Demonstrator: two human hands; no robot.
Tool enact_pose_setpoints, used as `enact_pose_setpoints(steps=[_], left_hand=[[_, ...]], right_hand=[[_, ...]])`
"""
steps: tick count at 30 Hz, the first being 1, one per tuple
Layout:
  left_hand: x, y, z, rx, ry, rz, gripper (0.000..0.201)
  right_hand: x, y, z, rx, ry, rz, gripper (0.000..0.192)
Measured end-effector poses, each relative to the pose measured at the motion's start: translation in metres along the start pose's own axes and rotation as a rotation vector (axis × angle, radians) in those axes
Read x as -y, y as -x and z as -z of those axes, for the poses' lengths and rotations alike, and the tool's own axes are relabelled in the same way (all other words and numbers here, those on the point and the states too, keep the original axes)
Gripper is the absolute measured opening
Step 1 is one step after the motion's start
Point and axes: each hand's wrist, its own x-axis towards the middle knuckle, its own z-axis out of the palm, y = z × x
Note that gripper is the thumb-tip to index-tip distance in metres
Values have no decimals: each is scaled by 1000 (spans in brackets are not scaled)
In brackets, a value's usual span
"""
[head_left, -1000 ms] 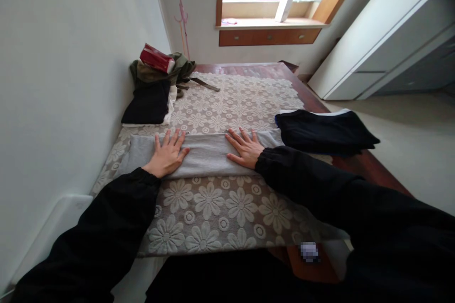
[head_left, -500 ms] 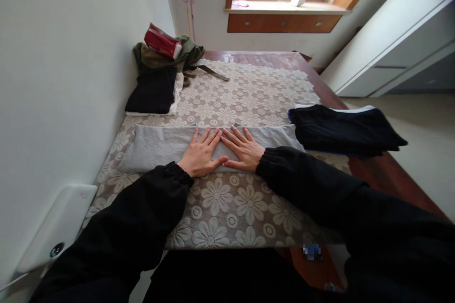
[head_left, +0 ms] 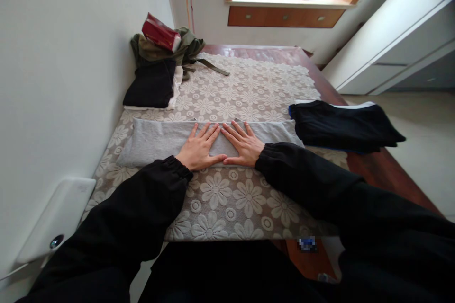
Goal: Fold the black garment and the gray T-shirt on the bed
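Note:
A grey garment (head_left: pixel 156 139), folded into a long narrow strip, lies across the lace floral tablecloth (head_left: pixel 227 199). My left hand (head_left: pixel 199 147) rests flat on its middle with the fingers spread. My right hand (head_left: pixel 243 144) lies flat right beside it, and the fingertips of the two hands almost touch. Neither hand grips the cloth; both press down on it. Both of my arms are in black sleeves.
A folded dark garment with a white edge (head_left: pixel 343 125) lies at the right, overhanging the wooden table edge. At the back left sit a folded black cloth (head_left: pixel 151 87), an olive bag (head_left: pixel 167 52) and a red packet (head_left: pixel 159 33). A white wall runs along the left.
My left hand has slid right along the grey garment to meet my right hand at its middle. The view has shifted slightly.

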Motion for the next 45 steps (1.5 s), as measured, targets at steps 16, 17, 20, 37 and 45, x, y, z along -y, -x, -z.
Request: enact_pose_setpoints(steps=[16, 17, 20, 37, 45], left_hand=[[0, 0, -2, 20, -40, -21, 90], [1, 0, -2, 21, -39, -23, 90], [1, 0, -3, 21, -38, -23, 90], [24, 33, 15, 57, -67, 173, 79], [67, 75, 29, 80, -187, 465, 78]], right_hand=[[1, -1, -1, -10, -9, 6, 118], [1, -1, -1, -9, -11, 7, 118], [0, -1, -2, -11, -13, 4, 117], [-31, 44, 10, 14, 72, -107, 91], [-65, 93, 12, 23, 140, -230, 87]])
